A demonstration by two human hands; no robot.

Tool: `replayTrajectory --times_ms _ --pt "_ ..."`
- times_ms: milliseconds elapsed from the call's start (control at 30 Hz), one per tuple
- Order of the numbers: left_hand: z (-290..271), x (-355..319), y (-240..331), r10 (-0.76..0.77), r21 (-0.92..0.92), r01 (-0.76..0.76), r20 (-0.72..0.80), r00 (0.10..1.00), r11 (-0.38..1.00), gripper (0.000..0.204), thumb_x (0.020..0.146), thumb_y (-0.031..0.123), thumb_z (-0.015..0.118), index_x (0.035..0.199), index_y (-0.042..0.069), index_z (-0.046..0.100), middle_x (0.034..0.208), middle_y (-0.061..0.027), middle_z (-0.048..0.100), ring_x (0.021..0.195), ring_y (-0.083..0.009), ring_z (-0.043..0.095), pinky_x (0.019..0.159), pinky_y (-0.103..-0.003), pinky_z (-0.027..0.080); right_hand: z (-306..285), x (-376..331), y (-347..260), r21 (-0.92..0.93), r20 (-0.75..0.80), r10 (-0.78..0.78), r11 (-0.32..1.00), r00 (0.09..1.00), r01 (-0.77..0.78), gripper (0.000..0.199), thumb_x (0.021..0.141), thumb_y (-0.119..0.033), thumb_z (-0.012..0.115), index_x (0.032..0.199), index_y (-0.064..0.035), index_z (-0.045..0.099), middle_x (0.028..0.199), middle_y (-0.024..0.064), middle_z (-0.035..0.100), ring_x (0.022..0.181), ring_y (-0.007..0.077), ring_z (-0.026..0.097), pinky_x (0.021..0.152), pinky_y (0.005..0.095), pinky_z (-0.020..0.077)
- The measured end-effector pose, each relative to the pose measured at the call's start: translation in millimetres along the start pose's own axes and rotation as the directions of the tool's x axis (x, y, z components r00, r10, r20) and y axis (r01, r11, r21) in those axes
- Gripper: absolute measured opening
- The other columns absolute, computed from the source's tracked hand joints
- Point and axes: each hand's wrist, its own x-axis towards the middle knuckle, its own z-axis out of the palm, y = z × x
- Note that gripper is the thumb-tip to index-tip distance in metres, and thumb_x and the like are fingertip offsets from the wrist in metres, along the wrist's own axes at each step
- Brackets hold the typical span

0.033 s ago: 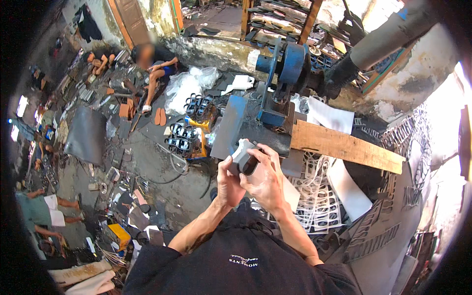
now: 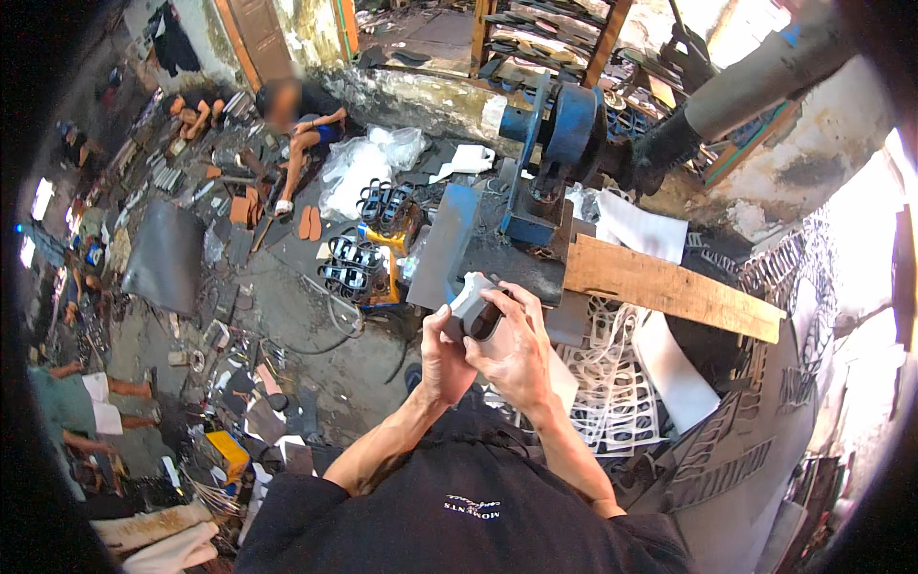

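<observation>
One grey-white piece (image 2: 466,305) sits between two hands, upper end clear of the thumbs. The left hand (image 2: 444,371) has its thumb along the piece's left edge; its other fingers are mostly hidden beneath. The right hand (image 2: 517,356) curls its fingers over the right side, thumb pressed in at the near end. Both grips are narrow, closed around the piece.

To the right lie white lattice sheets (image 2: 612,375), too tangled to count. Just beyond the hands stands one blue machine (image 2: 574,122), with one plank (image 2: 674,285) reaching right from it. Left of it are two clusters of sandals (image 2: 350,269), then two brown soles (image 2: 305,224). Farther off, one person (image 2: 311,142) sits by the wall.
</observation>
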Motion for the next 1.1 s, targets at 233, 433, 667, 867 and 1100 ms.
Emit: replayTrajectory --times_ms 233,433,667,867,1100 --pt "-50 9 0 -0.132 0.205 0.157 -0.129 0.983 0.966 0.045 0.101 0.022 0.053 0.142 0.004 0.054 0.13 -0.0044 0.065 0.113 -0.0124 0.062 0.098 -0.03 0.05 13 -8 29 0.084 -0.041 0.174 0.982 0.984 -0.17 0.093 0.071 -0.014 0.087 0.151 -0.0069 0.041 0.141 0.0171 0.051 0.126 0.033 0.054 0.106 0.0424 0.0471" --pt "-27 9 49 -0.272 0.52 0.294 -0.121 0.955 0.802 0.046 0.101 0.02 0.061 0.143 0.002 0.055 0.126 -0.0049 0.066 0.115 -0.0148 0.062 0.1 -0.032 0.049 15 -12 41 0.076 0.02 0.129 0.989 0.991 -0.13 0.092 0.066 -0.011 0.086 0.148 -0.0086 0.043 0.138 0.0162 0.053 0.129 0.033 0.054 0.106 0.0422 0.0482" --pt "-22 8 30 -0.154 0.414 0.155 -0.037 0.987 0.897 0.044 0.109 0.02 0.05 0.148 0.0 0.046 0.135 -0.0089 0.061 0.12 -0.0179 0.061 0.102 -0.035 0.05 2 0 31 -0.013 0.013 -0.034 0.999 0.999 0.034 0.092 0.066 -0.015 0.089 0.147 -0.0025 0.045 0.139 0.0203 0.053 0.128 0.0367 0.053 0.107 0.0458 0.0459" --pt "9 -4 35 -0.193 0.349 0.192 -0.03 0.981 0.917 0.049 0.107 0.021 0.052 0.151 -0.001 0.042 0.139 -0.0108 0.058 0.128 -0.0212 0.056 0.108 -0.04 0.046 -25 8 8 -0.031 0.036 -0.09 0.995 0.995 0.091 0.092 0.066 -0.012 0.088 0.146 -0.0023 0.045 0.138 0.0205 0.052 0.128 0.0377 0.052 0.109 0.0461 0.0444" --pt "15 -6 34 -0.179 0.372 0.173 -0.019 0.984 0.912 0.053 0.106 0.023 0.054 0.151 -0.002 0.04 0.142 -0.0114 0.056 0.13 -0.0213 0.054 0.11 -0.041 0.043 -31 9 2 -0.023 0.065 -0.097 0.995 0.993 0.099 0.091 0.066 -0.01 0.088 0.145 -0.0048 0.045 0.138 0.0199 0.05 0.128 0.0375 0.051 0.109 0.046 0.0448"
